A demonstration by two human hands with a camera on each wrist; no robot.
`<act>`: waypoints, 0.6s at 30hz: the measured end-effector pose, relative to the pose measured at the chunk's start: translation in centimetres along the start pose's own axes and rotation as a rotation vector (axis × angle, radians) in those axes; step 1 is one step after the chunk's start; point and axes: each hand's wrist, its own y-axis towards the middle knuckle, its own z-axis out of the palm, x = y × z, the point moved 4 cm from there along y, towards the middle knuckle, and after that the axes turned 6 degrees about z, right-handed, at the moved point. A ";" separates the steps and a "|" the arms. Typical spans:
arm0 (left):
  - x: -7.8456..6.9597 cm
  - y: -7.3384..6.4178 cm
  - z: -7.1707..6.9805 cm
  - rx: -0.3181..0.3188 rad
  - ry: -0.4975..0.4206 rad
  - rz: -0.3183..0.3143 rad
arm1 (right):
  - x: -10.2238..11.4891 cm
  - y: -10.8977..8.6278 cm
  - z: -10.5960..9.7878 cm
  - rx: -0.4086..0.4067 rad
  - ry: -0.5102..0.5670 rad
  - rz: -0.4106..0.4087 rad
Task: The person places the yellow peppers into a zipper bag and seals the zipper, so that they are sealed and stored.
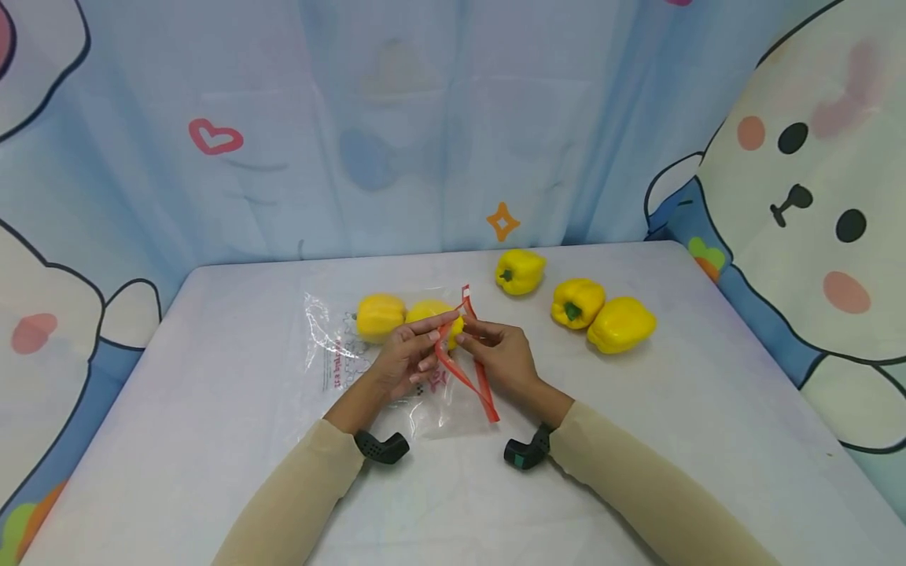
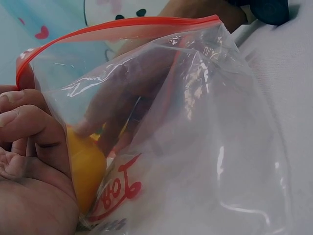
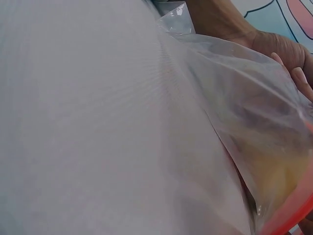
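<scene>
A clear zip bag [image 1: 446,417] with a red zip strip lies on the table, its mouth facing right and parted. Inside it are a yellow bell pepper [image 1: 380,316] and another yellow bell pepper [image 1: 427,308]; yellow also shows between the hands, partly hidden by fingers. My left hand [image 1: 406,358] pinches the near side of the red rim, index finger extended along it. At the other side of the mouth, my right hand [image 1: 501,354] pinches the rim with thumb and fingers. Through the film in the left wrist view, yellow pepper [image 2: 87,169] shows beside the fingers.
Three loose yellow bell peppers lie right of the bag: one pepper [image 1: 520,271] at the back edge, a pepper [image 1: 577,303] and a pepper [image 1: 621,325] touching each other. A white cloth covers the table [image 1: 212,440]. Behind hangs a blue printed curtain [image 1: 396,141].
</scene>
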 end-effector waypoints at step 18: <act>0.0 0.0 -0.2 -0.042 0.028 0.002 | 0.7 -1.7 -3.0 0.127 0.164 0.020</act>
